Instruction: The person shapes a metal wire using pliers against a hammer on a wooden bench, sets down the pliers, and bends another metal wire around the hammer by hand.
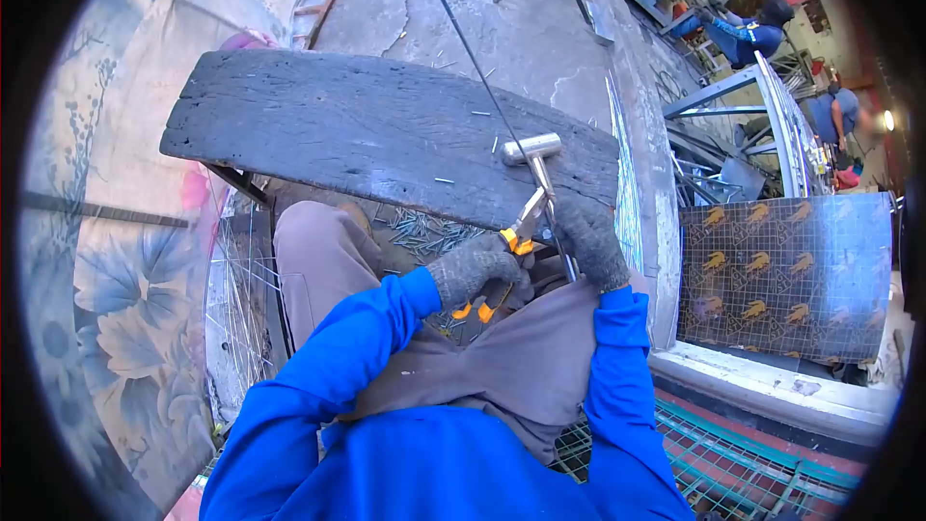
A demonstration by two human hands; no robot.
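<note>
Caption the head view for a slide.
Left grip holding orange-handled pliers by a thin rod, at a weathered wooden bench.

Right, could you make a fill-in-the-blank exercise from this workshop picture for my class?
1. The hand gripping the pliers is the wearer's own ____ one.
2. Both sleeves are ____.
3. The dark bench under the hammer is made of ____.

Missing words: left; blue; wood.
</note>
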